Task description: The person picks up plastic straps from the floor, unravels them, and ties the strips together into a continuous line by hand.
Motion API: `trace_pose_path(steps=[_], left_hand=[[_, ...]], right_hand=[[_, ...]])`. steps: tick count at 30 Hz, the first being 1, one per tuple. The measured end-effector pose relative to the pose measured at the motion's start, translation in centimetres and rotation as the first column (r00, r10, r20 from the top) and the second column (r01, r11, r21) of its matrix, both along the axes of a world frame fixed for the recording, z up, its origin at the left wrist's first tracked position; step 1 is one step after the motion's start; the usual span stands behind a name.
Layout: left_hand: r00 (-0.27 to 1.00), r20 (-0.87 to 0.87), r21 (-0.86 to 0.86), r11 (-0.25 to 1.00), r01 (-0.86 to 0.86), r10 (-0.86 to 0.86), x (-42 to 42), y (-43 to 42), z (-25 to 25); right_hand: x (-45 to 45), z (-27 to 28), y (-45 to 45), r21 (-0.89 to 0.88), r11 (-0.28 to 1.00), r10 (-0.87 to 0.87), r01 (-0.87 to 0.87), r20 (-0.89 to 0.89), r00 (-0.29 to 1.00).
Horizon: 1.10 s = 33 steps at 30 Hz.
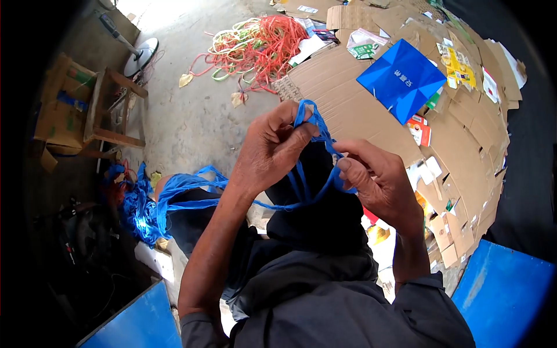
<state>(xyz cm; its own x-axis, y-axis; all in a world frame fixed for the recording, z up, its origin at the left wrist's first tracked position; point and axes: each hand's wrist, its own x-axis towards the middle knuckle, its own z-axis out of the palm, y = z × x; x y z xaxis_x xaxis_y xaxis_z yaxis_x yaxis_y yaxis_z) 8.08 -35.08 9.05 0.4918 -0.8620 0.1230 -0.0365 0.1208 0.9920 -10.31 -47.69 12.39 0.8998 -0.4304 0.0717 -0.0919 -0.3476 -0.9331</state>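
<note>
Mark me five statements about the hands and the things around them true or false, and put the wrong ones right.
1. The left hand has blue strands between its fingers. True.
2. The right hand is flat on the cardboard. False: it is raised, with thumb and fingers closed on the blue strands.
3. A tangle of red and pale green cord lies beside the cardboard. True.
4. The blue bag hangs from the left hand. False: it lies on the cardboard, apart from both hands.
5. Blue strands also run over the person's leg. True.
</note>
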Motion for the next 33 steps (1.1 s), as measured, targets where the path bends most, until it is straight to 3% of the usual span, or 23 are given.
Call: trace_pose_path(steps=[4, 8, 10, 12, 16, 18, 21, 22, 25, 28, 32, 33], left_hand=[[1.000, 0.004, -0.039, 0.999, -0.018, 0.019, -0.2, 0.4, 0.3], [0.997, -0.075, -0.042, 0.999, -0.009, 0.005, -0.4, 0.6, 0.5], [0.985, -0.170, 0.023, 1.000, -0.021, 0.024, -0.3, 1.2, 1.4], [0.971, -0.234, 0.053, 0.998, -0.035, 0.047, -0.3, 1.4, 2.0], [0.951, -0.302, 0.041, 0.997, -0.063, 0.073, -0.4, 1.4, 2.4], [0.953, -0.291, 0.051, 0.996, -0.079, 0.091, -0.5, 1.3, 2.4], [0.966, -0.231, 0.088, 0.991, -0.100, 0.118, -0.7, 1.4, 2.5], [0.967, -0.226, 0.099, 0.991, -0.094, 0.114, -0.7, 1.5, 2.5], [0.977, -0.184, 0.078, 0.992, -0.097, 0.110, -0.7, 1.6, 2.2], [0.983, -0.143, 0.066, 0.992, -0.109, 0.117, -0.8, 1.6, 2.0], [0.979, -0.157, 0.086, 0.989, -0.117, 0.129, -1.0, 1.5, 2.1], [0.979, -0.148, 0.072, 0.989, -0.128, 0.138, -1.0, 1.5, 2.0]], right_hand=[[-0.8, 2.6, 0.1, -0.276, 0.953, 0.155, -0.128, 0.078, 0.985], [-0.6, 4.1, 0.5, -0.417, 0.879, 0.310, -0.232, 0.130, 0.942], [-1.2, 5.3, 0.6, -0.280, 0.884, 0.404, -0.375, 0.052, 0.913], [-1.4, 5.1, 0.9, -0.078, 0.909, 0.416, -0.409, 0.181, 0.891], [-1.0, 6.1, 0.1, -0.001, 0.899, 0.404, -0.438, 0.391, 0.827], [-0.7, 5.5, -0.5, 0.108, 0.903, 0.318, -0.417, 0.487, 0.814], [0.5, 4.3, -1.3, 0.304, 0.942, 0.043, -0.139, 0.303, 0.952], [1.8, 3.0, -1.2, 0.232, 0.973, -0.073, 0.015, 0.243, 0.967], [3.9, -0.7, -2.2, -0.029, 0.997, -0.059, 0.069, 0.260, 0.964], [4.5, -1.5, -1.6, 0.070, 0.997, 0.024, -0.040, 0.211, 0.977], [4.8, -2.2, -1.5, 0.040, 0.974, 0.208, -0.224, 0.241, 0.948], [4.8, -2.1, -1.3, 0.064, 0.982, 0.160, -0.179, 0.237, 0.958]])
